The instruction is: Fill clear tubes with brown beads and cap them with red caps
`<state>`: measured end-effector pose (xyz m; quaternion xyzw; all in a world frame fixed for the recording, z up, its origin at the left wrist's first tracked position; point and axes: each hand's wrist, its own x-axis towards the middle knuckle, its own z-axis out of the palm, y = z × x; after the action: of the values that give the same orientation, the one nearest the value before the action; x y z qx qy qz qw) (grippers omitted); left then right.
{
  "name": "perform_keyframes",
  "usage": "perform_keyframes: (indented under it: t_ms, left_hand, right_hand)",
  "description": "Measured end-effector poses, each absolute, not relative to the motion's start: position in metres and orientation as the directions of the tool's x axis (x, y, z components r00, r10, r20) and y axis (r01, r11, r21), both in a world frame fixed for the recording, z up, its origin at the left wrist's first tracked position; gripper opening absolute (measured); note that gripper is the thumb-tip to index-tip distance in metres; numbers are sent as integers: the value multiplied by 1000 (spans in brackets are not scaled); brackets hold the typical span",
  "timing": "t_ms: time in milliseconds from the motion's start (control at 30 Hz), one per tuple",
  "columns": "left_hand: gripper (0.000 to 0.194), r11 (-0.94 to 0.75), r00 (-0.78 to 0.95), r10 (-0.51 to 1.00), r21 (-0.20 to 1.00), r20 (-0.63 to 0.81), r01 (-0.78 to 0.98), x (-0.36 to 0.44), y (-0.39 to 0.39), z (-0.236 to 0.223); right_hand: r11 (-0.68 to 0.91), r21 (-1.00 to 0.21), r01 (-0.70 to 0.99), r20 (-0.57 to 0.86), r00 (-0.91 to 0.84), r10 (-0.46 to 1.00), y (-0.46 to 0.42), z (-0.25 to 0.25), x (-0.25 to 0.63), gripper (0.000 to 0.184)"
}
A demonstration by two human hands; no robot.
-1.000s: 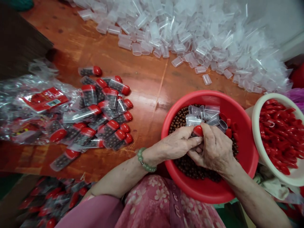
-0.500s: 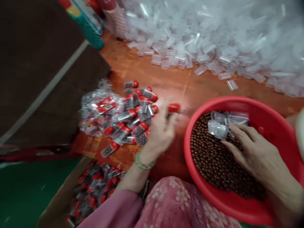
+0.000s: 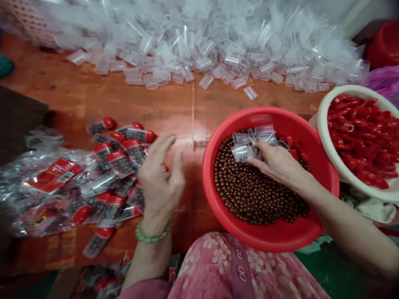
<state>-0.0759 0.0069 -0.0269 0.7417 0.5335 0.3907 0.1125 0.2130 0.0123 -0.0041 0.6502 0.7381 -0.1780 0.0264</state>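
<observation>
My left hand (image 3: 160,178), with a green bead bracelet at the wrist, hovers at the right side of a pile of filled clear tubes with red caps (image 3: 120,162). Its fingers are apart and I see nothing held in them. Inside the red basin (image 3: 215,207), my right hand (image 3: 279,162) has its thumb and fingers closed on a clear plastic tube (image 3: 245,153). A few more clear tubes (image 3: 264,132) lie against it. Below them spread dark brown beads or balls (image 3: 255,199), with some red caps (image 3: 299,149) at the basin's right side.
A big heap of empty clear tubes (image 3: 187,50) spans the back of the wooden surface (image 3: 190,199). At right stands a cream bowl (image 3: 322,108) of red caps. Clear plastic bags with red labels (image 3: 56,174) lie at left. More capped tubes (image 3: 102,282) sit below the front edge.
The view has swung to the right, bringing the cream bowl into sight. A red-capped tube at my left fingertips is no longer there. My right hand stays at the clear tubes.
</observation>
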Motion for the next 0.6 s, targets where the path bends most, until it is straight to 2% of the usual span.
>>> perform_keyframes:
  t_ms: [33,200,300,400,500,600]
  left_hand:
    - [32,-422,129,871,586,475,691,-57,8,-24]
    - [25,-657,436,753,523,493,543,-2,11,-18]
    - [25,-684,490,728,463,480,564,1,13,-23]
    - [25,-686,512,725,424,461,591,-1,13,-25]
    - [24,-671,542,741,400,397,624,1,12,-21]
    - [23,-663,571,748,377,337,646,3,11,-17]
  right_hand:
    - [66,-260,963,-264,-137,955,12,-10,209,34]
    - [39,-456,889,-153,-122,981,10,-32,200,49]
    - [103,-489,866,-122,-185,975,10,-29,204,40]
    - [188,-415,890,-126,-261,957,6,-14,214,23]
    - [256,-206,945,-148,-288,946,-3,4,228,25]
    - [391,-32,920,-213,-388,897,-12,16,236,19]
